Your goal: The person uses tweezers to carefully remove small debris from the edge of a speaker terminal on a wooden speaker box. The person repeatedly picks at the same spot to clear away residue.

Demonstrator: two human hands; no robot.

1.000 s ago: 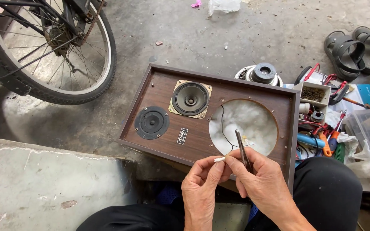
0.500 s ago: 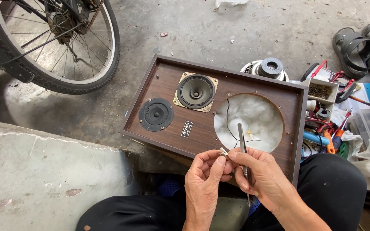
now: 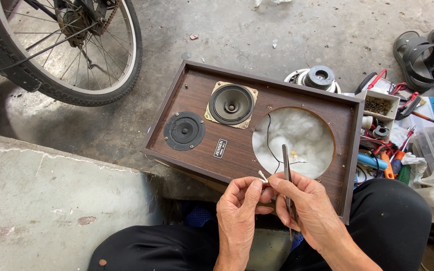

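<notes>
A brown wooden speaker cabinet (image 3: 237, 145) lies face up on the concrete in front of my knees. It carries a mid-size driver (image 3: 231, 104) and a small dome driver (image 3: 184, 130). The large round opening (image 3: 297, 138) shows white stuffing and a dark wire. My left hand (image 3: 239, 213) pinches a small white wire end (image 3: 262, 176) at the cabinet's near edge. My right hand (image 3: 305, 208) touches the same spot and holds thin metal tweezers (image 3: 287, 173) upright.
A bicycle wheel (image 3: 71, 50) stands at the upper left. A loose speaker unit (image 3: 317, 78) lies behind the cabinet. Tools, a parts box (image 3: 380, 108) and plastic bins crowd the right side, with black sandals (image 3: 425, 52) beyond. A concrete step (image 3: 51, 200) lies at left.
My view has shifted slightly down and left. Both hands stay together at the cabinet's near edge, working the wire end, with the tweezers still in my right hand.
</notes>
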